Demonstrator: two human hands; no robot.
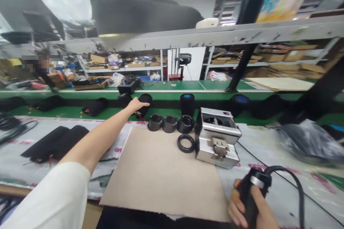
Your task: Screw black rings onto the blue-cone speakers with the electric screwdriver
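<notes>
My left hand (135,105) reaches across the bench, its fingers against a black cylindrical body (145,105) with red wires at its lower end. My right hand (242,202) grips a black corded handheld tool (254,186) at the lower right. Three black ring-shaped parts (170,123) stand in a row just right of my left hand. A fourth ring (186,143) lies flat below them. A stainless steel bench machine (217,137) sits to the right of the rings, and a cardboard sheet (161,175) lies in front of them.
Black fabric tubes (57,143) lie on the printed mat at left. Several black cylinders stand along the green conveyor (172,94) behind the rings. A grey plastic bag (309,141) sits at right. Shelves with cartons stand beyond, and a person works far left.
</notes>
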